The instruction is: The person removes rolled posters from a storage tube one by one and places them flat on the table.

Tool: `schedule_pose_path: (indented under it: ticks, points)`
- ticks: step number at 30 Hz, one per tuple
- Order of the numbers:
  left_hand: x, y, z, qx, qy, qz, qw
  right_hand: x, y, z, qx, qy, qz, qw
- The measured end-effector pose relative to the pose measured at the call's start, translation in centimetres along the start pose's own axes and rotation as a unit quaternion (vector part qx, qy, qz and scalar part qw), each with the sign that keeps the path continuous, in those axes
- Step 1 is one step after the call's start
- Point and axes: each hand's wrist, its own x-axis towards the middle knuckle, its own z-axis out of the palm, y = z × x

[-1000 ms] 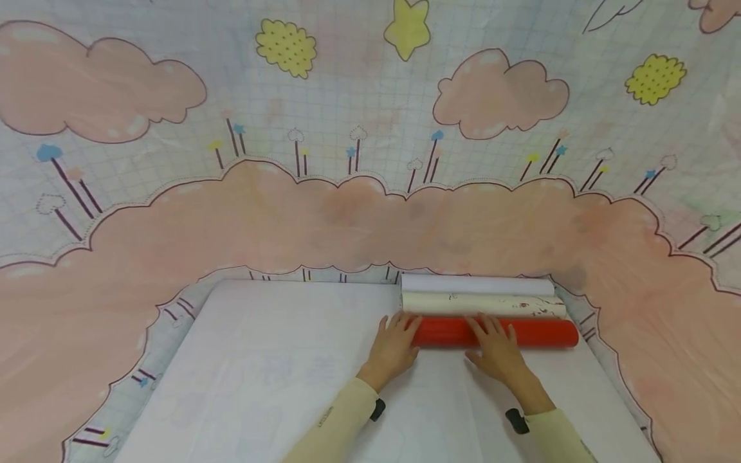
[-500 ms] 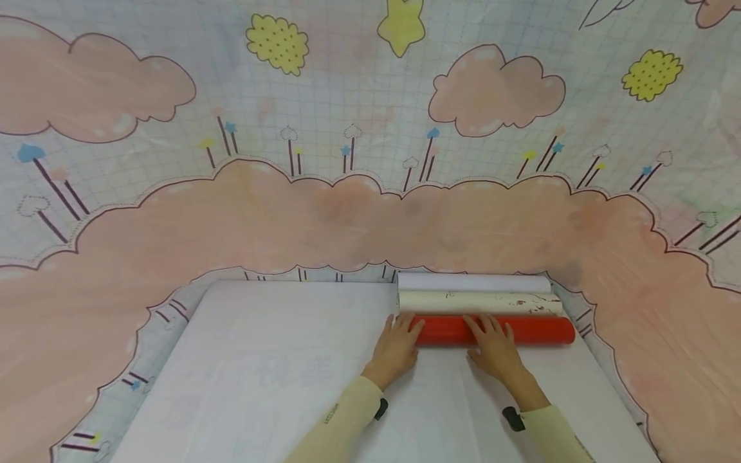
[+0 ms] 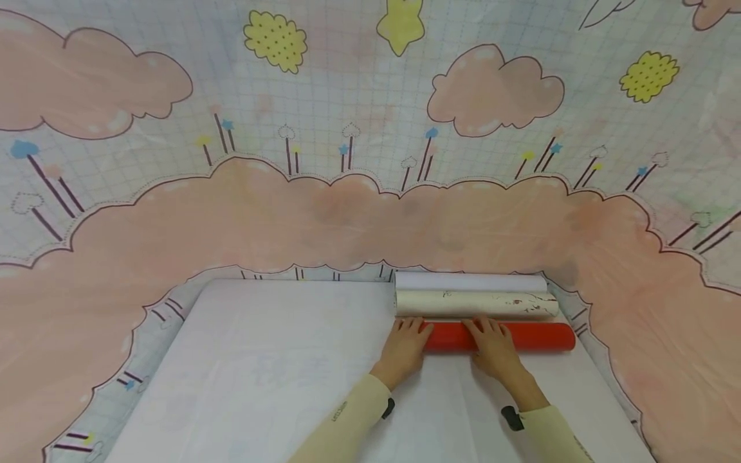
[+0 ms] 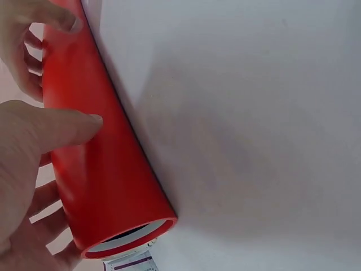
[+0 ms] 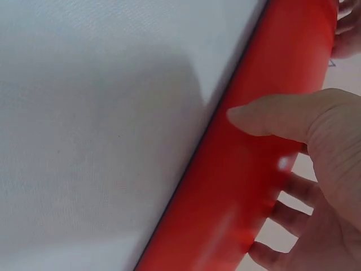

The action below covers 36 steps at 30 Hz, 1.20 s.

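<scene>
A glossy red roll [image 3: 535,337] lies crosswise on the white tabletop, its hollow end [image 4: 130,240] facing the camera in the left wrist view. My left hand [image 3: 403,350] grips it near its left end, thumb on the near side and fingers round the far side. Around its middle, my right hand [image 3: 494,347] holds it the same way, with the thumb [image 5: 265,116] across the red surface. Behind it lie a cream roll with dark reddish markings [image 3: 475,303] and a white roll [image 3: 469,281], side by side. A narrow gap separates the red roll from the cream one.
The white tabletop [image 3: 260,360] extends to the left and toward me. Its far edge meets a backdrop cloth [image 3: 324,225] printed with peach clouds, which also runs down both sides. The rolls sit at the table's far right corner.
Both hands have drawn the red roll slightly toward me, opening a gap from the cream roll. The left hand has shifted a little right along it. The head view has moved slightly.
</scene>
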Motion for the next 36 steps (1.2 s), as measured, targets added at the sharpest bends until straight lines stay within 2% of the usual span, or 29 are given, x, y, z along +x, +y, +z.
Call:
schedule_pose_path:
  ticks: [3,8,15,22,26,29,36]
  points:
    - [0.1,0.1,0.1,-0.004,-0.012,-0.005,0.9999,0.0,0.0,-0.1,-0.007,-0.012,-0.003,0.9999]
    - [0.1,0.2,0.7,-0.013,-0.056,-0.014,0.9982,-0.2,0.3,-0.1,-0.013,-0.045,-0.012,0.9988]
    - [-0.1,-0.1,0.6,-0.001,-0.04,-0.003,0.9992,-0.1,0.8,-0.6,-0.005,-0.048,-0.033,0.9983]
    - [-1.3,-1.7,-0.3,-0.025,-0.041,0.011,0.9988,0.1,-0.3,-1.1,-0.002,-0.072,-0.047,0.9963]
    - [-2.7,-3.3,-0.8,-0.025,-0.035,0.023,0.9988,0.5,-2.0,-1.4,-0.001,-0.09,-0.045,0.9949]
    - [-4.3,-4.6,-0.9,-0.022,-0.036,0.027,0.9987,0.6,-3.6,-1.4,0.007,-0.101,-0.042,0.994]
    - [-7.8,-6.9,-1.2,-0.027,-0.039,0.017,0.9987,0.7,-6.8,-0.9,0.019,-0.096,-0.081,0.9919]
